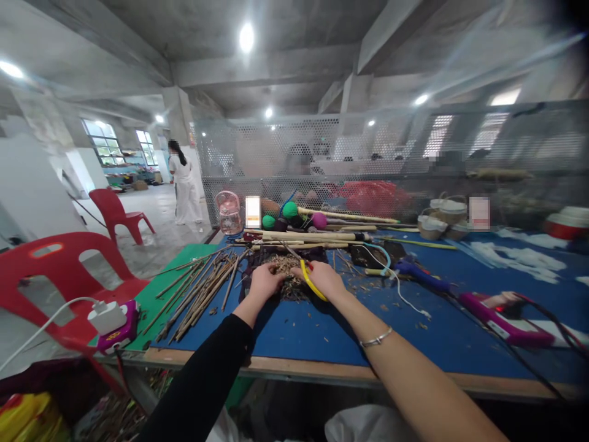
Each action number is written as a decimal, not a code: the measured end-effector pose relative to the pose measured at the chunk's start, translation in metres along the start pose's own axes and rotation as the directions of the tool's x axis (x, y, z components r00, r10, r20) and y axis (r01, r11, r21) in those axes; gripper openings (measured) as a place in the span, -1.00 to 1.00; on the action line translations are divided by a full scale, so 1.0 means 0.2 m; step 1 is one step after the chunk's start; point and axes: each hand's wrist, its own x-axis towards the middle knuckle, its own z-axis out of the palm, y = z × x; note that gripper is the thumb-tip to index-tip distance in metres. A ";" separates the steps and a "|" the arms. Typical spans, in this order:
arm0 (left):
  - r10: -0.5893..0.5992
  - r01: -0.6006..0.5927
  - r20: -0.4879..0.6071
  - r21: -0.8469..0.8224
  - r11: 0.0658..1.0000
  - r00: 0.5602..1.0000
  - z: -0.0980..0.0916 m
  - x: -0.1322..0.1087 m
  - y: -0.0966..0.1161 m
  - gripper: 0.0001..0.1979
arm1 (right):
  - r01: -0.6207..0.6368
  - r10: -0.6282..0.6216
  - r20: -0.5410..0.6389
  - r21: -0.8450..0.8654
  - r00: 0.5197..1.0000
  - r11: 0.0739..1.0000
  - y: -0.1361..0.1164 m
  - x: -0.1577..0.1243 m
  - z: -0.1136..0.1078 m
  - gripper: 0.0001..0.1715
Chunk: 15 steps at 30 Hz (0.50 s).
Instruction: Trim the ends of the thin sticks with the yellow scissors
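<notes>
My right hand [326, 281] grips a pair of yellow-handled shears [313, 286], their grey blades pointing up and to the left. Across from it, my left hand [265, 283] has its fingers curled in at the edge of a heap of brown plant clippings [291, 290]. Whatever those fingertips hold is too small to make out. The heap lies on a dark cloth or bag [248, 261] between both hands. Left of the hands, many thin dry sticks [205, 298] lie in a loose bundle.
Peeled sticks [313, 236] and green yarn balls [289, 210] line the back, before a perforated metal screen [276, 147]. A blue glue gun [421, 274] and purple power strip [504, 319] lie right. Red chairs [69, 264] stand left; a person [184, 184] stands farther off.
</notes>
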 end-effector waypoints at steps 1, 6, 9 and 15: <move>0.080 -0.076 -0.032 0.114 0.991 0.996 -0.02 -0.01 0.02 -0.53 | -0.001 0.001 0.008 -0.014 1.000 1.000 0.00 0.01 -0.02 -0.24; 0.231 -0.138 -0.066 0.632 0.762 0.971 -0.30 -0.05 0.11 -0.71 | 0.047 -0.046 0.007 -0.093 0.999 0.995 0.07 0.07 -0.07 -0.34; 0.114 0.017 -0.099 0.825 0.565 0.988 -0.50 -0.07 0.06 -0.71 | 0.065 -0.068 -0.046 -0.063 0.997 0.996 0.13 0.09 -0.03 -0.38; 0.022 -0.009 -0.005 0.797 0.603 1.000 -0.63 -0.13 -0.09 -0.67 | 0.076 -0.071 -0.067 0.076 0.995 0.994 0.21 0.09 0.05 -0.45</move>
